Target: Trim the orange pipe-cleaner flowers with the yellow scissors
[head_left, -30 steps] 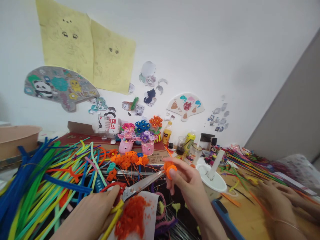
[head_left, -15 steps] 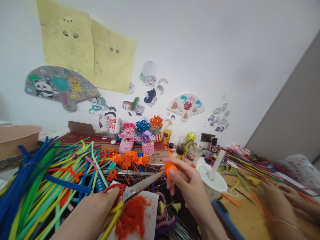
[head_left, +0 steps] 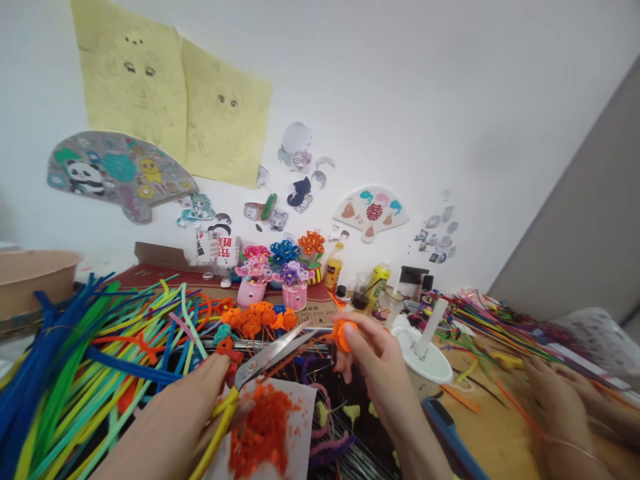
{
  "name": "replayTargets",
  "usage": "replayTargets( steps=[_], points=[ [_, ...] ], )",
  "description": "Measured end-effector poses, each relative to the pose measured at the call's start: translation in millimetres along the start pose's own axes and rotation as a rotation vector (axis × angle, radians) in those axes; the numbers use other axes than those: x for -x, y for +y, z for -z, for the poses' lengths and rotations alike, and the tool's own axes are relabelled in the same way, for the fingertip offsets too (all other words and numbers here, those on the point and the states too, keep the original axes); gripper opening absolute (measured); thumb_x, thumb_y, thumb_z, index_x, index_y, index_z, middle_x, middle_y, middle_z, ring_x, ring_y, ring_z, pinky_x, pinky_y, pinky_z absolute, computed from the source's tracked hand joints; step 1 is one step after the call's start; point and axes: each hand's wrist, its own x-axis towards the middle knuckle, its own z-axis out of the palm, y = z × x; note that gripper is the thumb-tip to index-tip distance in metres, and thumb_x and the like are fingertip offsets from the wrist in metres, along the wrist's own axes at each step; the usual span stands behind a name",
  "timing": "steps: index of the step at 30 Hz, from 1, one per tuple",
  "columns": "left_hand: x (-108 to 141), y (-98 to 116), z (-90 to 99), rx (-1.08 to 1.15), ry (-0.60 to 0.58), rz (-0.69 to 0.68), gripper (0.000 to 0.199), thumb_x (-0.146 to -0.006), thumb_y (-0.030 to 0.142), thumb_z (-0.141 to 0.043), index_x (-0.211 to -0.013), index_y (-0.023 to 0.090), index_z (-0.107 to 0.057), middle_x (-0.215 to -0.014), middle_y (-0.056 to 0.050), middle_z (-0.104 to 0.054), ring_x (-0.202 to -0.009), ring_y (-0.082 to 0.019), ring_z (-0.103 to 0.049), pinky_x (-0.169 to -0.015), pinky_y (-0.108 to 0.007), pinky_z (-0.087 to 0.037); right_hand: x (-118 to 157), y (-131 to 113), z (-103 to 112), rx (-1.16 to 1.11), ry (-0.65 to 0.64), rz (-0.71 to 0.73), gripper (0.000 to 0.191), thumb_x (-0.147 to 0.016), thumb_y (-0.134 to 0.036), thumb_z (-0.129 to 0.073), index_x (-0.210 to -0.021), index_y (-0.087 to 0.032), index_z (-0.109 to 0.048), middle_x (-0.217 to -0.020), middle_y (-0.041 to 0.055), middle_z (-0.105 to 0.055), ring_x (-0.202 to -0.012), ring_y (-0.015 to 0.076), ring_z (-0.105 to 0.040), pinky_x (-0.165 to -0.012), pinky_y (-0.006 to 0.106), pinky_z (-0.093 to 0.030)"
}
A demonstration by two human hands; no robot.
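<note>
My left hand (head_left: 193,393) grips the red and yellow handles of a pair of scissors (head_left: 263,357). The blades are spread a little and point at my right hand (head_left: 375,353), which pinches a small orange fuzzy flower (head_left: 343,335) between thumb and fingers. The blade tips sit just left of the flower, apart from it. Beneath the scissors lies a white sheet (head_left: 300,413) with a heap of orange fuzz clippings (head_left: 263,427). Several finished orange flowers (head_left: 255,319) on wire stems lie behind the blades.
Bundles of colored pipe cleaners (head_left: 135,347) cover the left side. Pink pots (head_left: 295,295) of fuzzy flowers and bottles (head_left: 334,267) stand at the back. To the right are a white round lid with an upright post (head_left: 425,360), a blue-handled tool (head_left: 453,433) and another person's hands (head_left: 560,400).
The scissors have drawn back left from the orange flower, and their blades have opened. My right hand still pinches the flower, shifted slightly right.
</note>
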Motion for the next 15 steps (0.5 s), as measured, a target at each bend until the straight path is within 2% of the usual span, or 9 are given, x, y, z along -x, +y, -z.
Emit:
replayTargets(
  steps=[4, 7, 10, 15],
  points=[
    [-1.1, 5.9, 3.5, -0.134, -0.084, 0.04, 0.028, -0.085, 0.041, -0.035, -0.091, 0.02, -0.053, -0.089, -0.011, -0.071, -0.082, -0.028, -0.068, -0.069, -0.034, -0.049, -1.7, 0.8, -2.6, 0.043, 0.064, -0.018, 0.037, -0.076, -0.05, -0.067, -0.079, -0.013, -0.062, -0.054, -0.0011, -0.062, -0.034, 0.0059, -0.05, -0.029, 0.012, -0.036],
    [-4.1, 17.2, 9.7, -0.226, -0.222, 0.086, 0.031, -0.088, 0.037, -0.031, -0.097, 0.018, -0.054, -0.092, -0.013, -0.072, -0.086, -0.031, -0.07, -0.072, -0.038, -0.05, -2.1, 1.5, -5.5, 0.071, 0.081, -0.042, 0.04, -0.075, -0.053, -0.066, -0.075, -0.014, -0.059, -0.05, -0.003, -0.059, -0.03, 0.0048, -0.048, -0.026, 0.01, -0.033],
    [-7.0, 25.2, 14.5, -0.296, -0.351, 0.098, 0.032, -0.088, 0.026, -0.03, -0.104, 0.016, -0.055, -0.098, -0.015, -0.072, -0.09, -0.032, -0.07, -0.076, -0.041, -0.05, -1.0, 2.0, -6.8, 0.086, 0.076, -0.078, 0.041, -0.077, -0.054, -0.064, -0.072, -0.014, -0.057, -0.048, -0.0039, -0.057, -0.028, 0.0041, -0.047, -0.024, 0.009, -0.031],
    [-8.2, 25.9, 15.6, -0.316, -0.392, 0.086, 0.035, -0.087, 0.016, -0.028, -0.111, 0.013, -0.054, -0.103, -0.016, -0.072, -0.094, -0.031, -0.069, -0.079, -0.043, -0.05, 1.5, 0.9, -6.5, 0.1, 0.049, -0.122, 0.043, -0.078, -0.055, -0.061, -0.066, -0.015, -0.054, -0.044, -0.0045, -0.055, -0.024, 0.0026, -0.043, -0.022, 0.007, -0.023]
  ],
)
